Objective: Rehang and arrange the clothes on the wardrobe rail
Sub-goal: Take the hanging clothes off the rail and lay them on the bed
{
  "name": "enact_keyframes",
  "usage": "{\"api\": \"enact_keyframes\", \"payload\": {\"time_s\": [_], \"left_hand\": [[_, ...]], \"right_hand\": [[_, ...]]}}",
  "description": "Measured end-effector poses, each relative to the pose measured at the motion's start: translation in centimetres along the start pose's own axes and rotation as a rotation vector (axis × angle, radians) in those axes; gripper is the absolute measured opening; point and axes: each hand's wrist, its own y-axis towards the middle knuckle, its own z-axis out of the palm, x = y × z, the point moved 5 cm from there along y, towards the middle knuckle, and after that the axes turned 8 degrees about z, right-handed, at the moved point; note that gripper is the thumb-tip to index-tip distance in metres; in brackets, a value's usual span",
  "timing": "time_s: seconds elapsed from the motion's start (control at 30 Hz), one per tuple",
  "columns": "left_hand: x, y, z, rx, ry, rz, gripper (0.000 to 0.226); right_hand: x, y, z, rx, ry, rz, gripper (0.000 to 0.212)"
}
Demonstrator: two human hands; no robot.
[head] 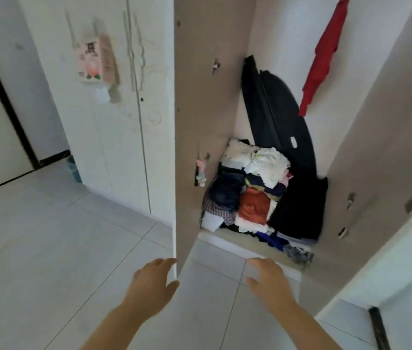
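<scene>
Two bare hands reach forward over pale floor tiles, the left hand (152, 281) with relaxed, spread fingers at the near edge of the open beige wooden wardrobe door (200, 102), the right hand (268, 281) also loosely open and holding nothing. Far inside the wardrobe lies a jumbled heap of folded and crumpled clothes (250, 193). A red garment (323, 54) hangs above it to the right.

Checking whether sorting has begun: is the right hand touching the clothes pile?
Apart. Head view: bare wardrobe base shows between the open right hand and the clothes pile.
</scene>
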Motion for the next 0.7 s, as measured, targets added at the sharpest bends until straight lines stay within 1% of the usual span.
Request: {"api": "enact_keyframes", "payload": {"time_s": [0.1, 0.2, 0.27, 0.43, 0.53, 0.7], "left_hand": [[-4.4, 6.6, 0.2, 0.008, -0.009, 0.105, 0.051], [-7.5, 12.8, 0.6, 0.024, -0.028, 0.172, 0.051], [-9.2, 17.3, 1.0, 0.036, -0.053, 0.214, 0.051], [-13.1, 29.4, 0.1, 0.019, -0.064, 0.342, 0.052], [-14.8, 36.3, -1.9, 0.010, -0.085, 0.375, 0.055], [-19.1, 47.1, -7.4, -0.085, -0.135, 0.471, 0.053]], "right_hand": [[-3.4, 3.5, -3.2, -0.050, 0.036, 0.057, 0.044], [-5.7, 7.3, -6.0, -0.108, 0.045, 0.101, 0.043], [-6.7, 10.3, -7.6, -0.123, 0.020, 0.115, 0.042], [-7.8, 19.4, -11.8, -0.196, 0.103, 0.164, 0.041], [-7.4, 24.8, -15.2, -0.249, 0.109, 0.150, 0.042], [-5.8, 33.5, -22.8, -0.429, 0.156, 0.056, 0.041]]}}
